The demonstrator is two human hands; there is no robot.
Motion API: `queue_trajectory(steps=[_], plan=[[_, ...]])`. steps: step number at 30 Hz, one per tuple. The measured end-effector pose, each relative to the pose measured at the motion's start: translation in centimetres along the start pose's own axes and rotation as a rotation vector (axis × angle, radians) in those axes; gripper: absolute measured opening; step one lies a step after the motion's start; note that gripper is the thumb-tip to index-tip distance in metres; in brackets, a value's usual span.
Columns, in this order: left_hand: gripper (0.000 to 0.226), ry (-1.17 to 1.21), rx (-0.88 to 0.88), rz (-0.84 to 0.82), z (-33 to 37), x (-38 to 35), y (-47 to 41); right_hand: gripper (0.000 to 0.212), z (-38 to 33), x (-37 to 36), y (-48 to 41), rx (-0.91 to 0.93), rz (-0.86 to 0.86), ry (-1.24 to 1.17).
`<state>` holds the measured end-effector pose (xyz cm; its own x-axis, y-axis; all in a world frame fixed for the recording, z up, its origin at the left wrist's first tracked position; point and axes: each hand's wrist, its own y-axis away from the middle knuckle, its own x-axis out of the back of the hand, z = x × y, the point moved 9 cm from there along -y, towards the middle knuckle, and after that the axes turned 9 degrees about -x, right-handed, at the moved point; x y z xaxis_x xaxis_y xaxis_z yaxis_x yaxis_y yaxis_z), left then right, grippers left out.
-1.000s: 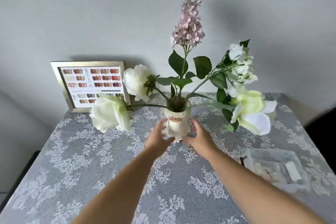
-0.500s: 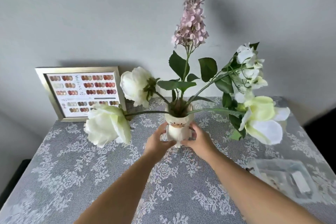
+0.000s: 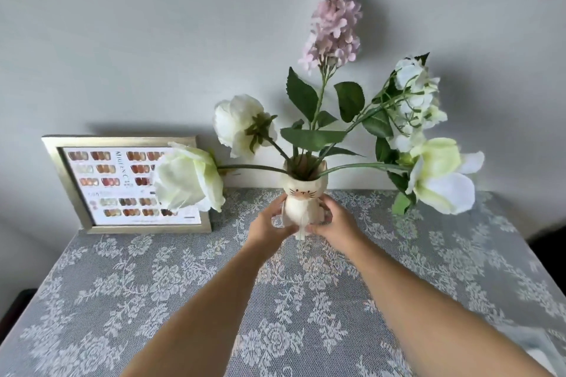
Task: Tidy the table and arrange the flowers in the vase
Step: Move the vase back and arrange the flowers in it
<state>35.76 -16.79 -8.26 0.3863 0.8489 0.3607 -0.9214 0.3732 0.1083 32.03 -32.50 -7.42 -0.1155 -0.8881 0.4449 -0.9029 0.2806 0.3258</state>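
A small cream cat-faced vase (image 3: pixel 303 203) stands near the back middle of the table. It holds several stems: a tall pink flower spike (image 3: pixel 335 20), a white rose (image 3: pixel 239 124), a pale green rose (image 3: pixel 188 179) leaning left, small white blossoms (image 3: pixel 413 95) and a pale green-white bloom (image 3: pixel 441 176) leaning right. My left hand (image 3: pixel 266 226) grips the vase's left side and my right hand (image 3: pixel 335 223) grips its right side. Whether the vase's base touches the cloth is hidden by my fingers.
A gold-framed colour swatch chart (image 3: pixel 122 185) leans against the wall at the back left. A grey lace tablecloth (image 3: pixel 153 285) covers the table. The edge of a clear plastic packet (image 3: pixel 533 346) shows at the lower right corner.
Both hands closed around the vase and moved it away from me toward the wall. The view shifted, so the clear packet slid almost out of frame.
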Motion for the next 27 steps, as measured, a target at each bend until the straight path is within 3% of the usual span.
queue_trajectory(steps=[27], plan=[[0.076,-0.016,0.017,0.061,-1.3,-0.5,-2.4,0.071,-0.4,-0.1,-2.8,0.062,0.06,0.12]])
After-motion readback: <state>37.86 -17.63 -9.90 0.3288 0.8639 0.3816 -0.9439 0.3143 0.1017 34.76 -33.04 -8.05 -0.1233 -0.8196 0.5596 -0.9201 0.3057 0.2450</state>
